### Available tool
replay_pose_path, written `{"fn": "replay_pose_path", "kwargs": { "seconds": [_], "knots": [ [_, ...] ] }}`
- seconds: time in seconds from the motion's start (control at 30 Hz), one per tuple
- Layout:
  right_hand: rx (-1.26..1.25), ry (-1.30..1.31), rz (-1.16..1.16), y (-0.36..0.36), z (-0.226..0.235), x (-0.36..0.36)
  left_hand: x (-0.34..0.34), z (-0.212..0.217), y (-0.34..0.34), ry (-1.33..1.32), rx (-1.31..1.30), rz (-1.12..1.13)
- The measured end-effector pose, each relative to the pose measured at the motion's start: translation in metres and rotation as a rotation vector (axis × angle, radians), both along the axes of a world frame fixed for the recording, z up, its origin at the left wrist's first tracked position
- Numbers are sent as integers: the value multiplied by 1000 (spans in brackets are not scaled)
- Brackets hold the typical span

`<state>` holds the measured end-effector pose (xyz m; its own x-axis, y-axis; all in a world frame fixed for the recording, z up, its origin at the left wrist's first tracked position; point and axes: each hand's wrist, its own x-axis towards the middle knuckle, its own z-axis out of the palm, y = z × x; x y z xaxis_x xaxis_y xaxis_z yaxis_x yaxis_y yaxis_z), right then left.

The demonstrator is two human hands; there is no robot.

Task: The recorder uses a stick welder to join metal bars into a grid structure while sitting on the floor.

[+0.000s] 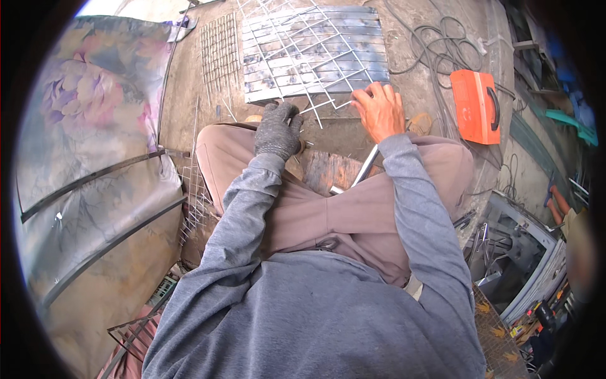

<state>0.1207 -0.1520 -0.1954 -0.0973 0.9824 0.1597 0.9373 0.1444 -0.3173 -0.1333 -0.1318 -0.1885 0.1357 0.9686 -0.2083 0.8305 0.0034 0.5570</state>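
A grid of thin pale metal rods (314, 60) lies aslant over a slatted metal panel (372, 38) in front of me. My left hand (279, 129), in a dark grey knitted glove, is closed at the grid's near left edge, its fingers curled round a rod end. At the near right corner, my bare right hand (380, 114) has its fingers bent and pinched on the grid's edge; the exact contact is partly hidden. A shiny metal bar tool (365, 167) rests between my legs, over a worn wooden board (322, 169).
A finished-looking wire mesh (219, 47) lies left of the panel. To the right stands an orange machine with a black handle (473, 107), near coiled cables (442, 47). A flowered sheet (82, 95) hangs at left. Tools and a metal frame (517, 252) crowd the lower right.
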Motion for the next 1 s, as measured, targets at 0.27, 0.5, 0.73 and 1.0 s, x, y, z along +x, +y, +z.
{"fn": "replay_pose_path", "kwargs": {
  "seconds": [0.27,0.5,0.73,1.0],
  "knots": [
    [7,-8,-93,11,9,11,-16,-9,-3,-32,-13,2],
    [64,28,14,11,3,2,-9,6,-5,-52,-62,17],
    [13,40,18,8,5,-8,-6,1,-8,-109,-115,21],
    [-19,47,-20,8,4,-11,-10,-1,-4,-185,-137,8]
  ]
}}
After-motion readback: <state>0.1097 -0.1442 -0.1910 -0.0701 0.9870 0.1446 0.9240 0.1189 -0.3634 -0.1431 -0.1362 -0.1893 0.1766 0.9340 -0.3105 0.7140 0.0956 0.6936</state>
